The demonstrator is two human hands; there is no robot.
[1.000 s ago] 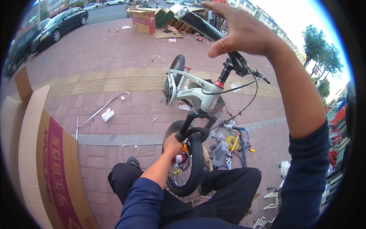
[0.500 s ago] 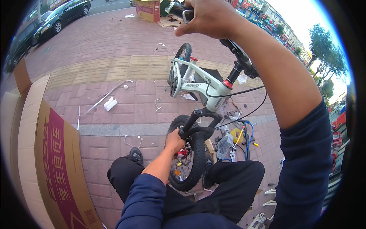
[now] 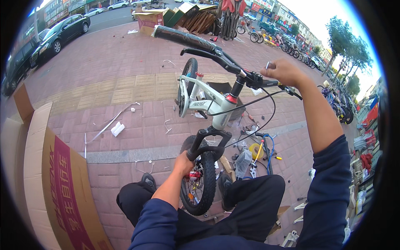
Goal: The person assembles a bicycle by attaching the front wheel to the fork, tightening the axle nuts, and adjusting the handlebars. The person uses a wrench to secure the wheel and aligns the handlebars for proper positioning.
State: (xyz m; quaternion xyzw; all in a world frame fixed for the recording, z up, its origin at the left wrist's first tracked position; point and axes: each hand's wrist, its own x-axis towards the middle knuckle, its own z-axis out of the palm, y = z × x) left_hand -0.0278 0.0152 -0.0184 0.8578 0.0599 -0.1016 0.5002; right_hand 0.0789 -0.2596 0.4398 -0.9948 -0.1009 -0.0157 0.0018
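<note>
A white bicycle frame (image 3: 221, 116) stands before me, its front end towards me. My left hand (image 3: 183, 164) is closed around the lower left leg of the black fork (image 3: 199, 143), beside the front wheel (image 3: 210, 183). The wheel stands between my knees, under the fork. Above the frame, the black handlebar (image 3: 187, 39) reaches across, with a brake lever (image 3: 200, 53) below its grip. My right hand (image 3: 285, 74) is raised just behind the handlebar's right part, closed on a small silver hex key (image 3: 267, 65). Most of the key is hidden by the fingers.
An open cardboard box (image 3: 66, 187) stands at my left. To the right of the wheel lie yellow tape (image 3: 256, 151), bubble wrap (image 3: 243, 163) and a pump with a blue hose (image 3: 273, 146). White straps litter the paving. Parked bicycles (image 3: 339, 104) line the right side.
My right hand has moved right and down from over the left grip, uncovering the handlebar. The left hand stays on the fork. The view has shifted, showing more of the street.
</note>
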